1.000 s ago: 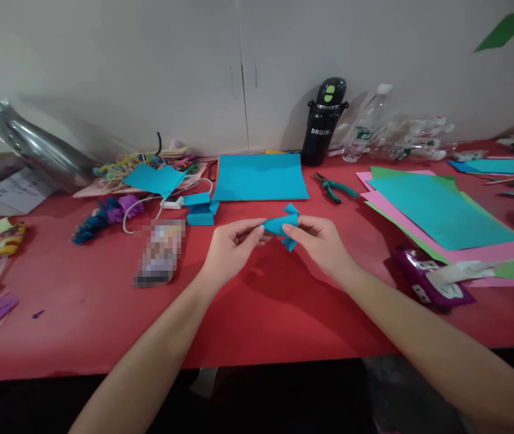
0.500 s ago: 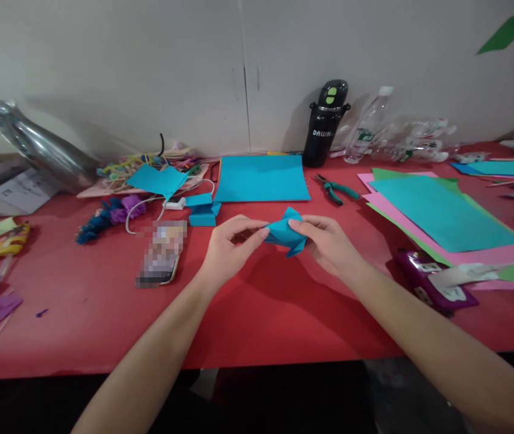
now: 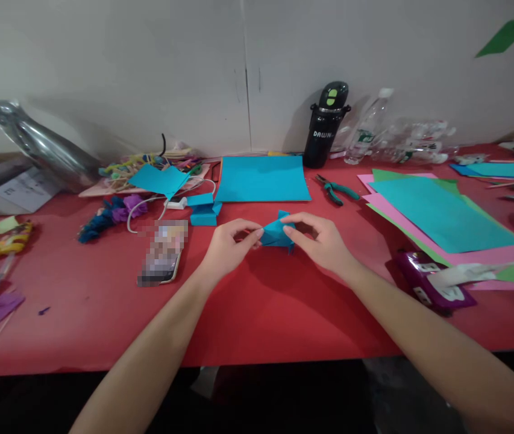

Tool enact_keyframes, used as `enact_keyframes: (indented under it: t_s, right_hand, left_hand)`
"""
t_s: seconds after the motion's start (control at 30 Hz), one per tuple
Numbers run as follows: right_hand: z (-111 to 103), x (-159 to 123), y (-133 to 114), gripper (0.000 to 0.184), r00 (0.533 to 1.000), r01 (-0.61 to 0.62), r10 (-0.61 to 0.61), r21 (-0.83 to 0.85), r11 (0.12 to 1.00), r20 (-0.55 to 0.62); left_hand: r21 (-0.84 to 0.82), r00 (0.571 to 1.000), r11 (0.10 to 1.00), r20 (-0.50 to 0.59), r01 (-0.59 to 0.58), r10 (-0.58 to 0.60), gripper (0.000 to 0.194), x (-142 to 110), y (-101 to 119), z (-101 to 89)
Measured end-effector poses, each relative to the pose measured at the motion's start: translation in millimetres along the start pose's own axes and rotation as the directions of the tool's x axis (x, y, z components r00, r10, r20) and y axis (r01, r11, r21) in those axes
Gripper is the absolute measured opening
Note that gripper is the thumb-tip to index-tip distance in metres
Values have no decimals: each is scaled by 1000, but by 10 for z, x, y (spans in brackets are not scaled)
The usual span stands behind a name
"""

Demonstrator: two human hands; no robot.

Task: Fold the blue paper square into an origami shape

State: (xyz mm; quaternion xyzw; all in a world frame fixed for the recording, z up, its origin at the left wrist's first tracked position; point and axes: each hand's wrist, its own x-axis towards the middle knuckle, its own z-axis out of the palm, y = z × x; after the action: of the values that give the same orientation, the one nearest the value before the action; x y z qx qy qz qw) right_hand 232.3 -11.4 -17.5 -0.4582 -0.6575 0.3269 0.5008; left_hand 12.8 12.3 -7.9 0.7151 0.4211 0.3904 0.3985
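Observation:
Between my two hands is a small piece of folded blue paper [image 3: 275,234], held just above the red table. My left hand [image 3: 234,244] pinches its left tip between thumb and fingers. On the other side, my right hand [image 3: 319,240] grips the right end with thumb and forefinger; the lower fingers are partly hidden. A small flap sticks up at the paper's top right, and another points down below. Farther left stands a second folded blue paper piece [image 3: 203,211], touched by neither hand.
A phone [image 3: 164,253] lies left of my hands. Blue sheets [image 3: 263,179] are stacked behind them, with pliers [image 3: 335,189] and a black bottle [image 3: 324,129] nearby. Coloured paper [image 3: 446,211] and a purple power strip [image 3: 432,283] occupy the right. A silver jug [image 3: 44,144] stands back left.
The folded blue paper has been turned in my fingers, so its flaps point differently. My right hand has shifted its grip slightly; the left keeps its pinch.

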Motion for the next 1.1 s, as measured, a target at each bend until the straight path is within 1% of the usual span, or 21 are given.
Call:
enact_keyframes:
  t_s: [0.03,0.1,0.17,0.23,0.3,0.33,0.43,0.57,0.77,0.9,1.0,1.1]
  right_hand:
    - [-1,-4,7,18,1000,2,-2,-20,1000,13]
    - [-1,-7,15,19,1000,7,-6,-29,1000,28]
    - [2,-6,13,19,999,13,-12,-29,1000,37]
    - [5,-5,7,20,999,16,-15,-23,1000,40]
    - [7,-5,1,20,999,19,-18,-17,1000,46]
    - [9,-4,0,19,999,21,-20,-15,1000,47]
    - [11,-2,7,18,999,21,-21,2,1000,46]
    - [12,7,35,19,999,-15,13,53,998,47]
    - [15,23,71,19,997,-67,63,107,992,39]
    - [18,24,82,18,997,-75,72,119,990,32]
    - [18,25,88,18,997,-81,78,130,988,27]
    - [15,27,82,17,997,-77,74,130,989,28]
  left_hand:
    - [47,999,998,-14,-34,35,19,3,-13,-4]
    - [153,988,979,-55,-131,141,15,9,-45,-6]
    - [231,960,940,-68,-250,272,15,14,-79,-2]
    - [271,925,895,-38,-354,378,17,17,-105,7]
    - [294,903,863,-2,-411,430,15,15,-116,15]
    - [300,901,858,9,-417,434,14,14,-117,18]
    - [291,920,879,15,-378,391,13,7,-107,21]
    - [265,938,904,7,-335,346,12,5,-97,19]
    - [274,933,899,-19,-342,360,9,14,-103,25]
    - [285,940,907,-48,-311,337,8,11,-101,16]
    - [277,945,914,-49,-298,323,8,13,-104,8]
    - [271,942,911,-40,-311,333,8,20,-117,8]
